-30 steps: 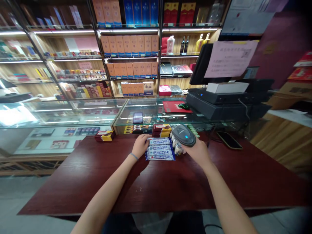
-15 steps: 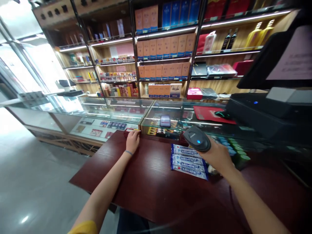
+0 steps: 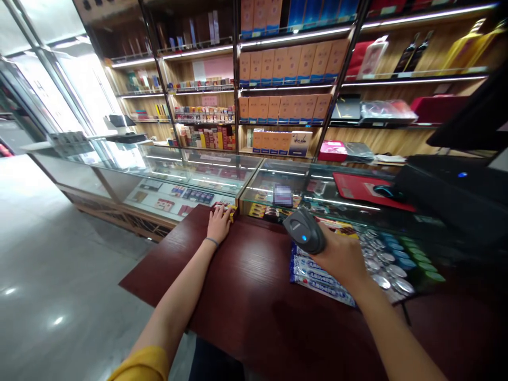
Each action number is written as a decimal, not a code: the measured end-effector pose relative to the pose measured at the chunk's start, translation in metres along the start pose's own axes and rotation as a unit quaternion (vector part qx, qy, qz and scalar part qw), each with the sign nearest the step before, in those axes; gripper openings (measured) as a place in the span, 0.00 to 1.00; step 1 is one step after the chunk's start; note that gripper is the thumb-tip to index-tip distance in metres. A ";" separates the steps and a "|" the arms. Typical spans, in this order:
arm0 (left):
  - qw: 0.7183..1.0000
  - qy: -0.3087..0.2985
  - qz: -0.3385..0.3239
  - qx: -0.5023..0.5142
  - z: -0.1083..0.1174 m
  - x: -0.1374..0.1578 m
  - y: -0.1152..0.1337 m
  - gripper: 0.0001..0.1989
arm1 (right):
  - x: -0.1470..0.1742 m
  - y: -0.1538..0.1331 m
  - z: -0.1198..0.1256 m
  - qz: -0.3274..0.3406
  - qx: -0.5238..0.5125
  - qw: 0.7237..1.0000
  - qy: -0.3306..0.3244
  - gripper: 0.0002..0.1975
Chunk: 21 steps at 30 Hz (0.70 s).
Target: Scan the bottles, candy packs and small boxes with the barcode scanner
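My right hand [image 3: 343, 259] is closed round the handle of a black barcode scanner [image 3: 304, 232], which shows a blue light on top. Just beneath the scanner, several blue and white wrapped bars [image 3: 323, 278] lie side by side on the dark red-brown table [image 3: 246, 286]. At the table's far edge, my left hand [image 3: 219, 225] rests with fingers apart on a small red and yellow box [image 3: 232, 211]. The hand covers part of that box.
Several silver-topped cans [image 3: 387, 264] and green-topped cans [image 3: 426, 262] stand on the right. A glass display case [image 3: 190, 166] runs along behind the table, with a red mat [image 3: 369, 191] on it. A dark register [image 3: 440, 185] stands at the right.
My right hand has moved left and slightly back with the scanner, over the upper bars. More cans now show. The left hand stays at the box, whose yellow part shows more; the view has shifted.
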<state>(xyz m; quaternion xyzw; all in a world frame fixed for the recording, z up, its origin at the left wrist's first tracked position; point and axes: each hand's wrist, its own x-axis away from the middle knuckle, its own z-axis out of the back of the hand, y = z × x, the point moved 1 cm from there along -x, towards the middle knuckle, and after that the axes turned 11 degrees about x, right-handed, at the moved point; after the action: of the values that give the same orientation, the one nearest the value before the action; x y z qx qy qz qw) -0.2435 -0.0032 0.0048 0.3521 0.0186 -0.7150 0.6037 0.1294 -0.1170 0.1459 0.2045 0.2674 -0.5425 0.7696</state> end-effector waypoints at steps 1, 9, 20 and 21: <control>1.000 0.001 0.001 -0.002 0.000 0.000 0.000 0.26 | 0.001 -0.005 -0.003 0.012 0.003 1.000 -0.005 0.10; 1.000 0.007 -0.024 -0.001 0.017 0.001 0.011 0.20 | 0.026 -0.036 -0.020 0.076 -0.029 0.994 -0.068 0.10; 0.931 0.178 0.096 0.305 0.026 0.009 0.057 0.12 | 0.041 -0.031 -0.018 0.066 -0.082 0.991 -0.087 0.11; 0.903 0.184 0.122 0.370 0.023 0.008 0.066 0.11 | 0.044 -0.028 -0.017 0.064 -0.085 0.990 -0.092 0.12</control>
<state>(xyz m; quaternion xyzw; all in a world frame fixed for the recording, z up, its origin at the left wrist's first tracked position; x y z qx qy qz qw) -0.1972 -0.0383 0.0444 0.6750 -0.1790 -0.5136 0.4985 0.1115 -0.1476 0.1042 0.1042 0.2272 -0.4835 0.8389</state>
